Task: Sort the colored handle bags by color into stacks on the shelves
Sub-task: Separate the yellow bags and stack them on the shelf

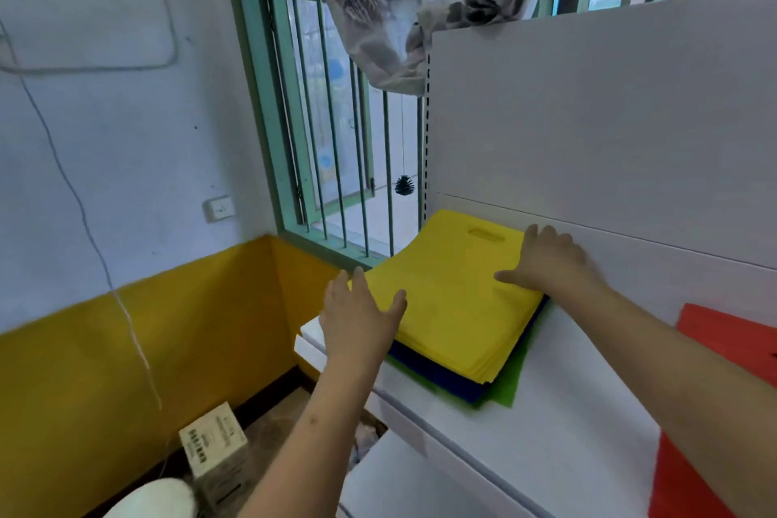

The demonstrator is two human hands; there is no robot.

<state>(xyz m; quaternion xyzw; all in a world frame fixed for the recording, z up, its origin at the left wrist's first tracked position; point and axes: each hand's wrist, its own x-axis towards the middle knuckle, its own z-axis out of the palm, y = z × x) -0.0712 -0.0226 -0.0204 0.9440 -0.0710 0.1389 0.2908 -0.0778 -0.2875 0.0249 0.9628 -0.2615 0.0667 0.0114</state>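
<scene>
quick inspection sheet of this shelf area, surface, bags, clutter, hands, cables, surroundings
surface: white shelf, with a white back panel behind it
job's things: yellow bags stacked on top of blue bags, a green bag at the bottom; red bags lie apart at the right
clutter: cardboard box on the floor below; black spiky ball hanging on a string by the window
grippers: left hand open at the pile's left edge; right hand open, flat on the yellow bags
cables: thin wire runs down the left wall
surroundings: barred green window, bunched curtain, wall socket
</scene>
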